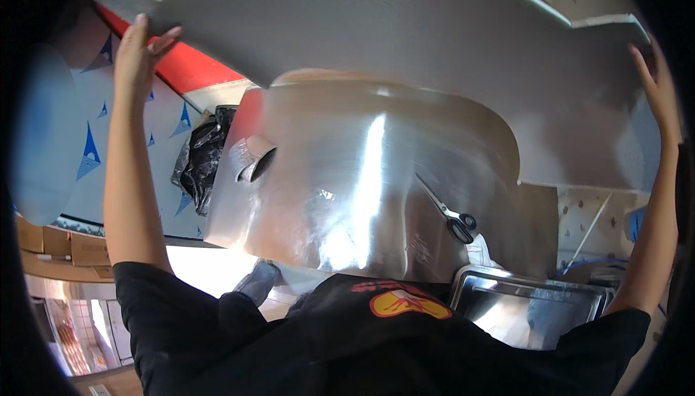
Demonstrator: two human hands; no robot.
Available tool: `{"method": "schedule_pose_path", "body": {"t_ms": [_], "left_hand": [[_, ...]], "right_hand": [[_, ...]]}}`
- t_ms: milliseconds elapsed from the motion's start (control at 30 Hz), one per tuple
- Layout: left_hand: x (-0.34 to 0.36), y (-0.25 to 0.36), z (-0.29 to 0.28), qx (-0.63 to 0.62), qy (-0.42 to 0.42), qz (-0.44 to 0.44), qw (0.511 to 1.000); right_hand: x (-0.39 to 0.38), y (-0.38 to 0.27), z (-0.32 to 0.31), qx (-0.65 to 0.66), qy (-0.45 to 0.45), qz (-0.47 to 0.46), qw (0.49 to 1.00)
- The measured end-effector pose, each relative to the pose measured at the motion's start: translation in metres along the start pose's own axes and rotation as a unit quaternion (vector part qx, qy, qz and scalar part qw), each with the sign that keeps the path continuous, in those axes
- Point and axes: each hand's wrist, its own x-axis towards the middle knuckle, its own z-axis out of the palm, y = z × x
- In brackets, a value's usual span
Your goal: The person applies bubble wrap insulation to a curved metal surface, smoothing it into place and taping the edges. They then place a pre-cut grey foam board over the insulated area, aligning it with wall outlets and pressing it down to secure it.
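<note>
Sheet [405, 48], grey with pale edges, is raised across the upper view, from ten o'clock round to three. My left hand [141, 52] grasps its end at ten o'clock, fingers at the rim; my right hand [655, 85] grasps the opposite end, between two and three. Below it, the metal surface [311, 200] fills the centre.

Containers: a metal tray [510, 313] sits at four o'clock, its bright face showing reflections; a white scrap [479, 253] lies against its rim. A black bag [205, 161] rests crumpled at nine o'clock, contents hidden. A carton [90, 250] stands past eight o'clock; I cannot tell what it holds.

On the metal: a hollow silver roll [246, 158] at nine; scissors [452, 218] near four.
</note>
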Motion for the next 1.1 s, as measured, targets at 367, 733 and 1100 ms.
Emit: {"method": "schedule_pose_path", "body": {"t_ms": [367, 733, 1100], "left_hand": [[-0.022, -0.068, 0.015, 0.066, -0.029, -0.137, 0.988], [-0.04, -0.114, 0.007, 0.032, 0.01, -0.193, 0.981], [-0.03, -0.146, -0.022, -0.023, 0.017, -0.181, 0.983]], "right_hand": [[-0.028, -0.071, 0.012, 0.152, -0.141, -0.026, 0.978], [-0.052, -0.107, 0.023, 0.186, -0.158, 0.015, 0.97], [-0.079, -0.09, 0.037, 0.209, -0.073, 0.153, 0.963]]}}
